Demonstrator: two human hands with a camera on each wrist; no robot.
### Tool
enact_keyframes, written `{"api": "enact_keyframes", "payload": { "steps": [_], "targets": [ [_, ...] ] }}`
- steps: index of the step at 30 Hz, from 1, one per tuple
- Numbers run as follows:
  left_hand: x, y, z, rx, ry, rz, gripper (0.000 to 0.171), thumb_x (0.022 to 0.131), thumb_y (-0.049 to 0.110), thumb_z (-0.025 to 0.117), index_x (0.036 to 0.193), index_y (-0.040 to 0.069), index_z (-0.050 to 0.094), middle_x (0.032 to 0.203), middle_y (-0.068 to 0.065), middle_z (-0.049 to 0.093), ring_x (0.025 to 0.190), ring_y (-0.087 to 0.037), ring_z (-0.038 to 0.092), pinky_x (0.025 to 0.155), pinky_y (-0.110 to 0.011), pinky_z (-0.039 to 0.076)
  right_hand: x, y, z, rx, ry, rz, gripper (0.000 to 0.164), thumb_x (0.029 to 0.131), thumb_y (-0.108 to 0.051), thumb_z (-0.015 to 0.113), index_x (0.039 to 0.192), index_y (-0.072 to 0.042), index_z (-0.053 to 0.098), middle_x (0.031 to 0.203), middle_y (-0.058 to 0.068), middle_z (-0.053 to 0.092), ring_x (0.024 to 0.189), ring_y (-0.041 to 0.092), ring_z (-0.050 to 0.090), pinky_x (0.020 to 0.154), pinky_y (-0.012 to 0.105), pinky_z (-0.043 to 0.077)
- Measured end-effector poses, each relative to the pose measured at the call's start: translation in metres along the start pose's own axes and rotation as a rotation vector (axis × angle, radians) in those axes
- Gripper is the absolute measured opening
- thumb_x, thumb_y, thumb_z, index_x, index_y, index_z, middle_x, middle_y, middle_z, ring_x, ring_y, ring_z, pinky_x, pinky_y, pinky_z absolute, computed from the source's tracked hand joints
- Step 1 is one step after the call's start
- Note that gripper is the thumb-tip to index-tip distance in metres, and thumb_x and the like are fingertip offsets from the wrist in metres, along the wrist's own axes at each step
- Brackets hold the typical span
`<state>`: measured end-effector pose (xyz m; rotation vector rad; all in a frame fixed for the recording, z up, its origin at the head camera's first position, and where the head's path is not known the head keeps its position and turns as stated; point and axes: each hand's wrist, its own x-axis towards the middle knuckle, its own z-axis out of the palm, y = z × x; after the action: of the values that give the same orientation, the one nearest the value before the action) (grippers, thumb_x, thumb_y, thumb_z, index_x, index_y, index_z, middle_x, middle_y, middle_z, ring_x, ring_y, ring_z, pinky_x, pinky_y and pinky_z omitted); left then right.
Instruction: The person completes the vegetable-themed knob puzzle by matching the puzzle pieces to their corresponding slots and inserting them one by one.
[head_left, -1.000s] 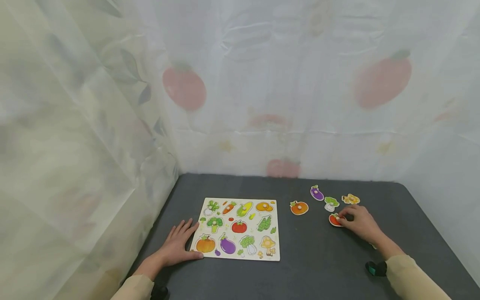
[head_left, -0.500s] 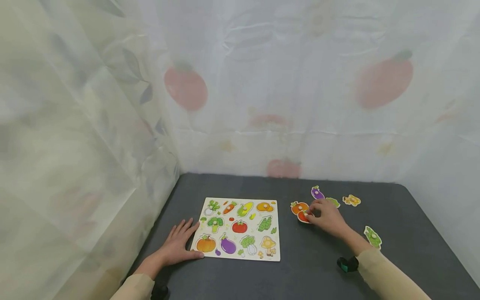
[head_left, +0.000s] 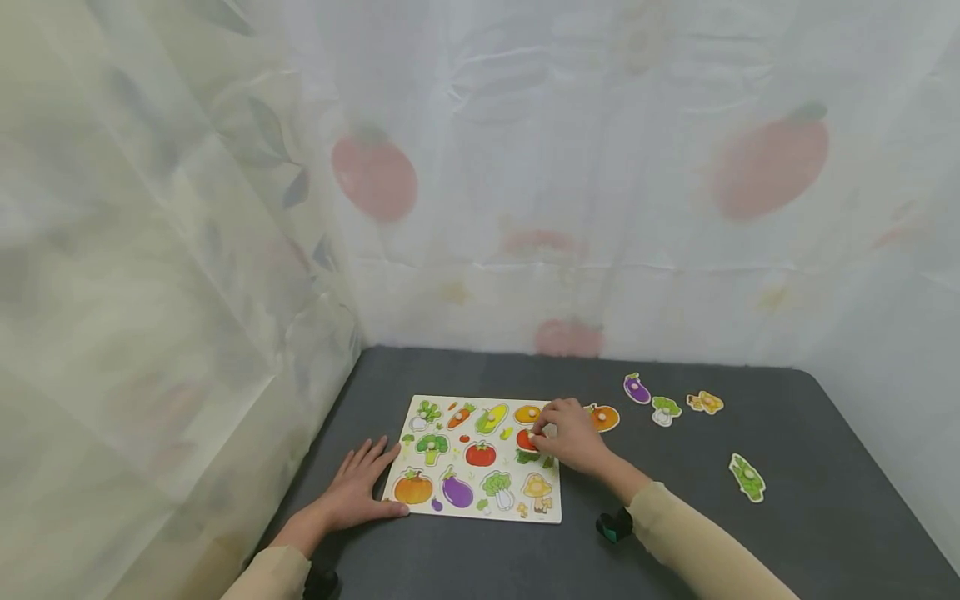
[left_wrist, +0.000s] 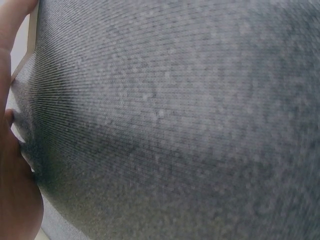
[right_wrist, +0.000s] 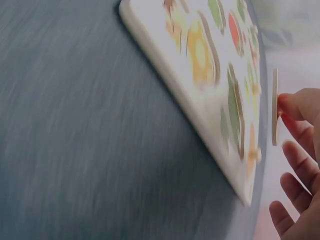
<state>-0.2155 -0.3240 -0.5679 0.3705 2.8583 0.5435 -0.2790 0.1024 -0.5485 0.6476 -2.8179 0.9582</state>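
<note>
A white vegetable peg puzzle board [head_left: 435, 402] lies flat on the dark table. My left hand [head_left: 348, 492] rests at its left edge with fingers spread and thumb by the lower left corner; the left wrist view catches part of that hand [left_wrist: 17, 190]. My right hand [head_left: 576, 437] pinches a red tomato puzzle piece [head_left: 525, 440] by its knob, over the board's right side. In the right wrist view the piece [right_wrist: 275, 107] appears edge-on, raised above the board [right_wrist: 172, 82], between thumb and forefinger. The other fingers of that hand are loosely bent.
Right of the board lie loose pieces: an orange pumpkin [head_left: 606, 418] partly behind my right hand, an eggplant [head_left: 637, 388], a bok choy [head_left: 665, 412], a yellow mushroom [head_left: 705, 402] and a green pea-pod-like piece [head_left: 747, 478]. Curtains [head_left: 570, 167] hang behind and beside the table.
My right hand has carried the tomato piece leftward from among the loose pieces, past the pumpkin, to over the board. The green piece it covered now shows. The left hand has stayed put.
</note>
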Motion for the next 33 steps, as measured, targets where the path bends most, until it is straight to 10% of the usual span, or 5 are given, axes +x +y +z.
{"api": "enact_keyframes", "payload": {
  "steps": [33],
  "targets": [
    [-0.001, 0.002, 0.001, 0.014, 0.019, 0.016, 0.118, 0.072, 0.082, 0.071, 0.163, 0.017, 0.032, 0.168, -0.017, 0.02, 0.153, -0.046, 0.01, 0.119, -0.068, 0.005, 0.022, -0.058, 0.077, -0.126, 0.047, -0.037, 0.011, 0.084, -0.036, 0.082, 0.077, -0.028, 0.078, 0.104, -0.005, 0.067, 0.102, 0.022, 0.053, 0.091, 0.045, 0.044]
  ]
}}
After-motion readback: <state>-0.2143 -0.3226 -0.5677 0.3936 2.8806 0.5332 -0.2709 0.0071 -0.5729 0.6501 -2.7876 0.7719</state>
